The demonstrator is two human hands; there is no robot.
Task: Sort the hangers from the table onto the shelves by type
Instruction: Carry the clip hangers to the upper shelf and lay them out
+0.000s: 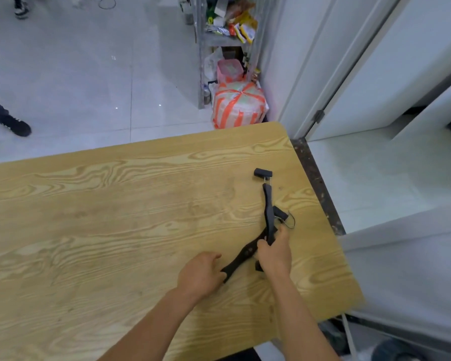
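In the head view a black hanger point(248, 252) lies on the bench point(115, 217) in the lower right of the frame, close to the bench's right edge. The right hand point(274, 256) grasps it at the bend, fingers point(262, 247) wrapped round the bar. The left hand point(199, 274) sits at the lower-left tip with loosely curled fingers; whether it pinches the tip or only touches it I cannot tell. The hanger is bent like a shallow V. One arm runs from the bend toward the lower left and the other toward the top of the frame, ending near a clip point(263, 173). To lift well, I would steady the low tip with the left hand and raise from the bend, keeping the dangling clips from snagging.
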